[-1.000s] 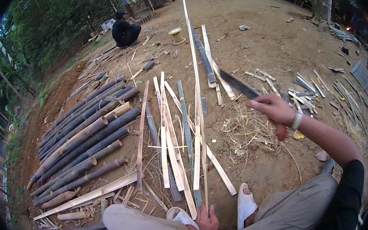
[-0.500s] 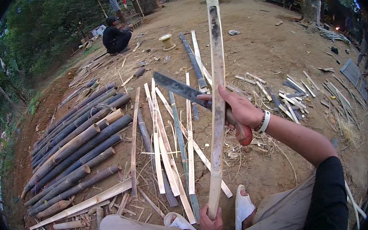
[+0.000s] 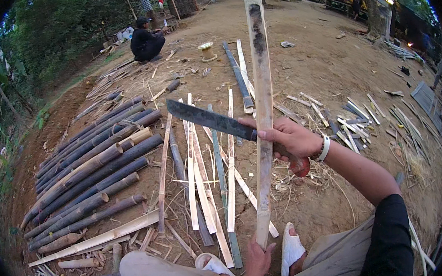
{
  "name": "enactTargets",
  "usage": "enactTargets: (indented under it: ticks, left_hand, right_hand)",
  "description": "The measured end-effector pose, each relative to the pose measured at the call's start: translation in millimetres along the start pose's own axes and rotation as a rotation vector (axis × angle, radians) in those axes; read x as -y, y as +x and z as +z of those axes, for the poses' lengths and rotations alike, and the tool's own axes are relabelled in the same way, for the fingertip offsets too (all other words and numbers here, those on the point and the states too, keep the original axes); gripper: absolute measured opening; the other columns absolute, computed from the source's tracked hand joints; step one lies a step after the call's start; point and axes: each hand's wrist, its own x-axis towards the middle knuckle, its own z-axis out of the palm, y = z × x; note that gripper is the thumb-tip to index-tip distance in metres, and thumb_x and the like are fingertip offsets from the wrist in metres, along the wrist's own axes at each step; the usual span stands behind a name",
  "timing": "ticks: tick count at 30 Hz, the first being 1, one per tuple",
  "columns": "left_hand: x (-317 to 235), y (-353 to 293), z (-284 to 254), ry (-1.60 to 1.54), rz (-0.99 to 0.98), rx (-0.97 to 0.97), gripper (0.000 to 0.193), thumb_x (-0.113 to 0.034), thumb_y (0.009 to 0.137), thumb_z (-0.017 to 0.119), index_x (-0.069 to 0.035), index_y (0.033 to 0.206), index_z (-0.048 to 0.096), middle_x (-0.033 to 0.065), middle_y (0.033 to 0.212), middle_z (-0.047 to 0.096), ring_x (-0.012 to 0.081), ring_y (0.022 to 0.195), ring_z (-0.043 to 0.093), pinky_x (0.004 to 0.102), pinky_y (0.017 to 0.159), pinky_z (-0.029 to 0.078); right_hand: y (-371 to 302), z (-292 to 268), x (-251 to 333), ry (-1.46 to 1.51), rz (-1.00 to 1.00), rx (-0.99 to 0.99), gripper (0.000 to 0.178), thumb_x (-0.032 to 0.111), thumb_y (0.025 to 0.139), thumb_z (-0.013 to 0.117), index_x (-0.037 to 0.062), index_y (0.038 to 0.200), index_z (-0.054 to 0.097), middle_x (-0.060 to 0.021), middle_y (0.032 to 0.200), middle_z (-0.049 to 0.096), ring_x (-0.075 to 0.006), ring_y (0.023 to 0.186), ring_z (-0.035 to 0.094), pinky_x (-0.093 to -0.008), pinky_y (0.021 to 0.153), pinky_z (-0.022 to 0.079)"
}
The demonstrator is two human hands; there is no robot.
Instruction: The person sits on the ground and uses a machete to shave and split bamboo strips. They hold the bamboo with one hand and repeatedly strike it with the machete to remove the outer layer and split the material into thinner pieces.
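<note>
A long split bamboo strip (image 3: 262, 81) stands nearly upright in front of me, its pale, dark-stained inner side showing. At its lower end my left hand (image 3: 257, 259) is closed around it, the fingers partly hidden. My right hand (image 3: 295, 139) grips a machete (image 3: 205, 117) by its reddish handle, and its thumb presses on the strip's face. The dark blade points left and crosses behind the strip. On the ground beyond my feet, several pale split bamboo strips (image 3: 232, 185) lie lengthwise beside darker ones.
Dark bamboo poles (image 3: 95, 184) are piled at the left. Shorter split pieces (image 3: 355, 125) lie scattered at the right. A yellowish spool (image 3: 207, 52) stands farther off, near a crouching person (image 3: 147, 41) in black. My white shoes (image 3: 291, 248) rest on the dirt.
The machete and my right hand have come slightly lower, and more of the blade shows left of the strip. My left hand sits a little lower at the strip's end.
</note>
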Motion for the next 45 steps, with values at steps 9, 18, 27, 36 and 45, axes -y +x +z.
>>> enactTargets:
  ticks: [9, 18, 27, 36, 45]
  left_hand:
    - [-101, 103, -181, 0.239, 0.600, -0.457, 0.060, -0.025, 0.080, 0.070, 0.006, 0.125, 0.046, 0.0263, 0.117, 0.050, 0.0377, 0.105, 0.051, 0.0453, 0.099, 0.037]
    - [-335, 314, -407, -0.577, 0.540, -0.274, 0.073, -0.048, 0.091, 0.051, 0.006, 0.135, 0.028, 0.0240, 0.129, 0.039, 0.0335, 0.121, 0.041, 0.0460, 0.098, 0.040]
    - [-372, 384, -409, -0.943, 0.529, 0.139, 0.065, -0.052, 0.092, 0.048, 0.005, 0.120, 0.051, 0.0192, 0.107, 0.059, 0.0323, 0.101, 0.059, 0.0496, 0.087, 0.050]
    - [-391, 357, -464, -1.039, 1.057, 0.028, 0.034, -0.038, 0.096, 0.047, -0.005, 0.106, 0.048, 0.0111, 0.082, 0.053, 0.0254, 0.071, 0.058, 0.0417, 0.064, 0.052]
    - [-242, 217, -387, -0.976, 1.009, -0.781, 0.056, -0.057, 0.098, 0.029, -0.004, 0.092, 0.047, 0.0011, 0.065, 0.039, 0.0117, 0.049, 0.033, 0.0249, 0.043, 0.030]
  right_hand:
    - [-3, -6, -8, -0.384, -0.043, 0.124, 0.047, 0.042, 0.101, 0.041, 0.0257, 0.145, 0.039, 0.0004, 0.060, 0.040, -0.0114, 0.053, 0.043, -0.0321, 0.051, 0.039]
    - [12, -5, -10, -0.596, -0.197, 0.264, 0.050, 0.041, 0.101, 0.039, 0.0150, 0.144, 0.039, -0.0156, 0.068, 0.054, -0.0261, 0.061, 0.054, -0.0394, 0.060, 0.043]
    - [18, -2, -6, -0.690, -0.286, 0.244, 0.051, 0.041, 0.098, 0.046, -0.0047, 0.080, 0.060, -0.0230, 0.063, 0.055, -0.0393, 0.061, 0.058, -0.0460, 0.058, 0.045]
    - [33, -26, 33, -0.860, -0.319, 0.057, 0.062, 0.058, 0.079, 0.068, -0.0004, 0.101, 0.062, -0.0167, 0.064, 0.060, -0.0322, 0.060, 0.062, -0.0439, 0.057, 0.046]
    - [-10, -57, 1, -0.894, 0.073, -0.627, 0.031, 0.028, 0.080, 0.069, 0.0017, 0.083, 0.054, -0.0153, 0.062, 0.057, -0.0295, 0.056, 0.058, -0.0416, 0.058, 0.048]
